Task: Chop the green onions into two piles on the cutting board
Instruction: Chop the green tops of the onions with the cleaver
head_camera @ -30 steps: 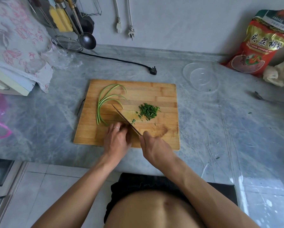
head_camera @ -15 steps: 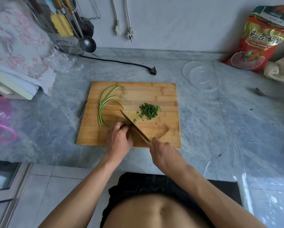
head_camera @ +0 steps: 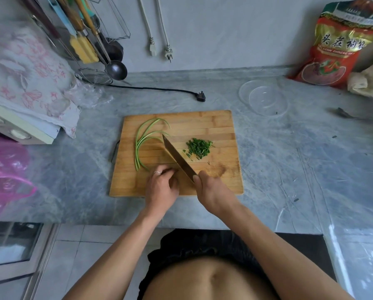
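Note:
A wooden cutting board lies on the grey counter. Long green onion stalks curve across its left side. A small pile of chopped green onion sits right of centre. My right hand grips the handle of a knife, whose blade slants up-left between the stalks and the pile. My left hand, a ring on one finger, rests with curled fingers on the board at the near ends of the stalks, just left of the blade. What lies under its fingertips is hidden.
A clear glass bowl sits behind the board to the right, with a red snack bag beyond it. A black plug and cord lie behind the board. Hanging utensils and a strainer are at back left, beside a cloth-covered appliance.
The knife has shifted a little left along the board, its tip now at the upper stalks. My left hand has stayed at the stalk ends.

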Action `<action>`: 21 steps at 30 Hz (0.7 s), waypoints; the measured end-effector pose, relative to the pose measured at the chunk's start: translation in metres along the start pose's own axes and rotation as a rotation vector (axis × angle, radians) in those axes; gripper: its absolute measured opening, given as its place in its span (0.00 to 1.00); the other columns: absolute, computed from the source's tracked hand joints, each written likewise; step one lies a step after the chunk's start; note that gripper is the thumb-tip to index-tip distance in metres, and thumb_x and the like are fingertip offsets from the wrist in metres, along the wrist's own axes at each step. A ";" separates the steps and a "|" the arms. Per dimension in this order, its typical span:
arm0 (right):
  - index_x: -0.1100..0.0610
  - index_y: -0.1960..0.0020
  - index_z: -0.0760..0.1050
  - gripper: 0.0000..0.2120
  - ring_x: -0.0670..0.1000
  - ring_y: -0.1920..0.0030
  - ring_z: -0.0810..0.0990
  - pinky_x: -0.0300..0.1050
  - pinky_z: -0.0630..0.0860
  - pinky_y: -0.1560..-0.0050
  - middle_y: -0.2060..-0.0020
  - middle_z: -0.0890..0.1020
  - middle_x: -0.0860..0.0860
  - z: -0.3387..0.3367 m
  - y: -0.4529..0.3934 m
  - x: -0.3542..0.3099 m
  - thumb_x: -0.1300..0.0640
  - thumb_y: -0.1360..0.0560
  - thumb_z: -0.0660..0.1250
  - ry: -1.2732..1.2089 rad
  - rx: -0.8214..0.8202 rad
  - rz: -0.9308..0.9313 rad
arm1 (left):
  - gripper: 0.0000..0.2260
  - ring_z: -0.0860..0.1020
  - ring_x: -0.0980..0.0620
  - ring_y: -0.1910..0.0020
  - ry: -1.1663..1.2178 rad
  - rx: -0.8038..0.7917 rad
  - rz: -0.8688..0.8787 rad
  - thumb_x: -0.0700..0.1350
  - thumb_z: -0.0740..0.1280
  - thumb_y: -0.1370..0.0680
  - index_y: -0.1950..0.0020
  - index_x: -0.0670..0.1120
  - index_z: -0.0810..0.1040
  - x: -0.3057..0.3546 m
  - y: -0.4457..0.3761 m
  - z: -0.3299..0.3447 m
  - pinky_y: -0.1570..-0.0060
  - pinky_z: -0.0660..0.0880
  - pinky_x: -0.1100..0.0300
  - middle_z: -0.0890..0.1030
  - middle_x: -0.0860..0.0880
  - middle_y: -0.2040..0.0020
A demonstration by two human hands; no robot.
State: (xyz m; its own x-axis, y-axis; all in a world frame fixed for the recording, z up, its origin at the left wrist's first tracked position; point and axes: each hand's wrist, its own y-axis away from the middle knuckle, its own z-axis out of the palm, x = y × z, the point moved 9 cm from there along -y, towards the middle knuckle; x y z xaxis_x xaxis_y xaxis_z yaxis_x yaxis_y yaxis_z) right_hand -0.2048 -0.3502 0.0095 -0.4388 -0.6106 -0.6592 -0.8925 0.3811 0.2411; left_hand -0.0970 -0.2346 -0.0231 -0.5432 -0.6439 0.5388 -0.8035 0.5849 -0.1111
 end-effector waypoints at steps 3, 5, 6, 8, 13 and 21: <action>0.56 0.57 0.65 0.15 0.60 0.72 0.70 0.49 0.62 0.72 0.71 0.74 0.57 0.000 -0.003 -0.001 0.48 0.17 0.51 -0.072 -0.016 -0.003 | 0.10 0.81 0.48 0.52 0.116 0.024 -0.080 0.39 0.68 0.27 0.50 0.42 0.86 -0.009 -0.002 -0.003 0.49 0.78 0.53 0.82 0.46 0.50; 0.56 0.58 0.66 0.15 0.61 0.70 0.72 0.53 0.64 0.70 0.69 0.76 0.58 -0.009 0.003 -0.001 0.49 0.17 0.52 -0.101 0.003 -0.019 | 0.07 0.80 0.52 0.53 0.197 0.035 -0.145 0.35 0.71 0.27 0.52 0.42 0.86 -0.014 -0.005 -0.003 0.48 0.77 0.58 0.82 0.48 0.52; 0.57 0.58 0.66 0.15 0.61 0.70 0.73 0.53 0.65 0.69 0.69 0.76 0.57 -0.015 0.005 0.000 0.49 0.17 0.52 -0.110 0.023 -0.029 | 0.07 0.80 0.54 0.53 0.232 0.040 -0.179 0.34 0.71 0.27 0.52 0.43 0.86 -0.016 -0.007 -0.003 0.48 0.76 0.61 0.82 0.50 0.53; 0.58 0.58 0.68 0.16 0.58 0.70 0.73 0.50 0.64 0.70 0.69 0.76 0.55 -0.027 0.008 0.006 0.50 0.17 0.53 -0.135 0.072 -0.033 | 0.07 0.80 0.56 0.54 0.283 0.047 -0.230 0.35 0.72 0.27 0.53 0.44 0.86 -0.018 -0.009 -0.004 0.48 0.75 0.63 0.83 0.52 0.54; 0.54 0.65 0.63 0.17 0.48 0.76 0.65 0.40 0.62 0.73 0.76 0.66 0.47 -0.046 0.006 0.024 0.52 0.17 0.54 -0.150 0.136 -0.015 | 0.07 0.81 0.53 0.57 0.226 0.078 -0.157 0.40 0.74 0.27 0.50 0.45 0.85 -0.013 -0.018 -0.001 0.54 0.79 0.55 0.84 0.50 0.54; 0.56 0.63 0.65 0.17 0.47 0.76 0.63 0.38 0.63 0.74 0.75 0.68 0.48 -0.044 0.001 0.035 0.51 0.17 0.54 -0.174 0.111 -0.001 | 0.03 0.79 0.49 0.61 0.007 0.055 -0.109 0.44 0.74 0.26 0.53 0.47 0.86 0.005 -0.045 0.008 0.65 0.70 0.61 0.80 0.49 0.56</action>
State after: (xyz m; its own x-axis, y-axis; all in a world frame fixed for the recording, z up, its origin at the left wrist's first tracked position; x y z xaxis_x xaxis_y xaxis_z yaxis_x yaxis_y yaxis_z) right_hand -0.2260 -0.4018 0.0185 -0.4050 -0.4858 -0.7746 -0.8718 0.4604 0.1671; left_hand -0.0654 -0.2677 -0.0220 -0.4501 -0.6986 0.5562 -0.8701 0.4832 -0.0972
